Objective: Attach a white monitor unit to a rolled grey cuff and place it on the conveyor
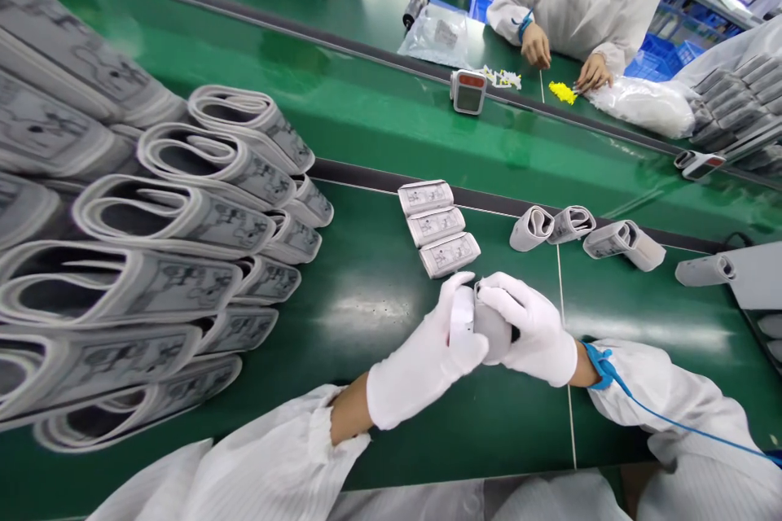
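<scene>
Both of my hands wear white gloves and meet over the green work surface (342, 342). My left hand (421, 358) is closed around a small white plastic case (462, 321), thumb and fingers on opposite sides. Pressed against the case is a rounded grey cuff (494, 327), gripped by my right hand (534, 330) with its fingers curled over the top. My fingers partly cover both pieces, so I cannot tell whether they are joined. Just beyond my hands lie three folded grey printed cuffs (435, 223) in a row.
Rolled printed cuffs (183, 212) are stacked high at left. Several more rolled cuffs (611, 238) lie at right. A small white device with a screen (469, 92) sits across the raised strip. Opposite, a co-worker's hands (594, 73) are beside yellow pieces (562, 93). A blue wrist cord (672, 423) trails from my right wrist.
</scene>
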A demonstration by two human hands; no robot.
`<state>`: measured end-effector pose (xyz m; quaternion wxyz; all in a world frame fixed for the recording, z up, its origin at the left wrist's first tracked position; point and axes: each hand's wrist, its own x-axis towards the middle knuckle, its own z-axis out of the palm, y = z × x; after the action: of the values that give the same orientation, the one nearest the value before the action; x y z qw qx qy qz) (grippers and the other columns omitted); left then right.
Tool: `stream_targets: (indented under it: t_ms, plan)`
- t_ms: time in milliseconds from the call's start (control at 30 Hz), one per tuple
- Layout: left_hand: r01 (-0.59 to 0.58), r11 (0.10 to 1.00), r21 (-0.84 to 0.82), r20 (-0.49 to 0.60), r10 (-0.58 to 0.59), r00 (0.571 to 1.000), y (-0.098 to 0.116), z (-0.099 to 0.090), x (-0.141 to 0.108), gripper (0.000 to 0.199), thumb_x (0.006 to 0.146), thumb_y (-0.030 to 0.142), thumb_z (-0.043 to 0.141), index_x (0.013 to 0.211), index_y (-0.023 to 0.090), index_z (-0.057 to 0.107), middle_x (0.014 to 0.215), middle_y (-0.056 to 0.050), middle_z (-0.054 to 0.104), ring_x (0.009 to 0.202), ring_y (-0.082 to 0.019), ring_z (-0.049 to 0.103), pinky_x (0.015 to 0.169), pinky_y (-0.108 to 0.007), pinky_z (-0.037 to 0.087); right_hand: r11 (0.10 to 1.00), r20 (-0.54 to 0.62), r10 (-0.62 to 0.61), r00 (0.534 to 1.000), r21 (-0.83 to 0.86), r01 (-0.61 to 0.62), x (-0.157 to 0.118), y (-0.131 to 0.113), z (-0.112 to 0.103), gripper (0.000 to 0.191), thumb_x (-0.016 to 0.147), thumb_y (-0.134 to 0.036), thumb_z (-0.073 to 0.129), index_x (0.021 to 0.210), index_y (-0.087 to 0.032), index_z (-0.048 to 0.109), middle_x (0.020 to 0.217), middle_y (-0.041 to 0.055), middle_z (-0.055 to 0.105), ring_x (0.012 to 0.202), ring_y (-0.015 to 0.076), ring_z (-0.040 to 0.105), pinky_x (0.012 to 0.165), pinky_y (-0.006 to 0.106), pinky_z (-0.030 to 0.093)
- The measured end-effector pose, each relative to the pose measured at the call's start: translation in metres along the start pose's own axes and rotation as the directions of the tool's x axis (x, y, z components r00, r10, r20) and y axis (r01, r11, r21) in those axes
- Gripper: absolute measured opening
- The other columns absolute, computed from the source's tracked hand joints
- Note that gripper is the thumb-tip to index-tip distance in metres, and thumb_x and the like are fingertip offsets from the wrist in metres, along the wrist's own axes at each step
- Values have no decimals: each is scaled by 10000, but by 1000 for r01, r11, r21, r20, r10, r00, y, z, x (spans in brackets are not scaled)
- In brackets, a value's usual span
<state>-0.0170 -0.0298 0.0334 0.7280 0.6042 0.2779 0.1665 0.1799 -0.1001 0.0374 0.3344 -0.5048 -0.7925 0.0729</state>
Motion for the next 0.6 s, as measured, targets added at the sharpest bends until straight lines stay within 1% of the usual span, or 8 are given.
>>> stream_targets:
  t_ms: [67, 167, 267, 300, 367, 433, 500, 600]
  plan:
    - [15, 1000, 10, 12, -15, 1000, 5, 1, 0, 907, 869, 488, 694, 1587, 232, 202, 1458, -167, 503, 1341, -364, 517, 1095, -533, 466, 1000, -6, -3, 1000, -3, 3, 0, 1, 2, 674, 806, -234, 703, 1430, -275, 452, 1239, 127, 644, 1046, 292, 687, 843, 414, 598]
    - [13, 995, 99, 22, -15, 1000, 6, 5, 0, 1106, 767, 300, 768, 1640, 245, 90, 1461, -168, 527, 1382, -396, 506, 1127, -576, 449, 1000, -42, -5, 999, -6, 5, -3, 3, 4, 642, 827, -234, 689, 1428, -279, 467, 1248, 128, 641, 1052, 282, 685, 848, 409, 597]
    - [10, 973, 230, -7, -8, 1000, 3, 7, 0, 1171, 766, 278, 789, 1660, 268, 32, 1613, -191, 389, 1470, -407, 427, 1172, -583, 417, 999, -99, 30, 995, 38, -27, -6, 5, 6, 672, 800, -226, 713, 1431, -275, 489, 1284, 127, 633, 1113, 283, 682, 907, 396, 601]
    - [11, 964, 264, -33, -2, 999, 1, 7, 0, 1175, 773, 304, 802, 1662, 281, 35, 1656, -187, 333, 1499, -408, 392, 1184, -584, 406, 996, -115, 62, 991, 65, -55, -8, 6, 6, 698, 781, -253, 741, 1434, -274, 495, 1302, 126, 627, 1144, 289, 677, 938, 393, 600]
    - [-7, 933, 361, -81, 39, 996, -3, 5, 2, 1128, 807, 343, 792, 1663, 299, 58, 1680, -171, 318, 1512, -403, 385, 1193, -586, 395, 984, -129, 149, 980, 118, -134, -10, 7, 7, 756, 736, -331, 802, 1431, -262, 513, 1334, 128, 618, 1197, 302, 666, 990, 388, 592]
    - [-64, 859, 508, -87, 125, 988, -6, 3, 3, 992, 879, 302, 699, 1663, 284, 91, 1660, -169, 375, 1472, -387, 459, 1188, -573, 404, 964, -108, 237, 965, 148, -221, -12, 7, 7, 779, 702, -360, 825, 1417, -242, 537, 1343, 130, 622, 1216, 304, 665, 1015, 381, 586]
    - [-116, 767, 632, -63, 200, 978, -9, 1, 4, 900, 902, 224, 600, 1663, 243, 120, 1645, -184, 406, 1410, -379, 538, 1153, -539, 448, 944, -93, 305, 948, 157, -289, -12, 6, 8, 767, 686, -327, 806, 1404, -235, 553, 1335, 119, 641, 1202, 293, 678, 1016, 375, 586]
    - [-92, 734, 673, -69, 187, 980, -10, 2, 3, 917, 859, 164, 559, 1666, 195, 125, 1543, -200, 536, 1288, -371, 643, 1045, -486, 539, 924, -89, 352, 932, 189, -331, -12, 3, 9, 766, 661, -301, 780, 1394, -243, 566, 1308, 94, 671, 1161, 280, 701, 991, 360, 596]
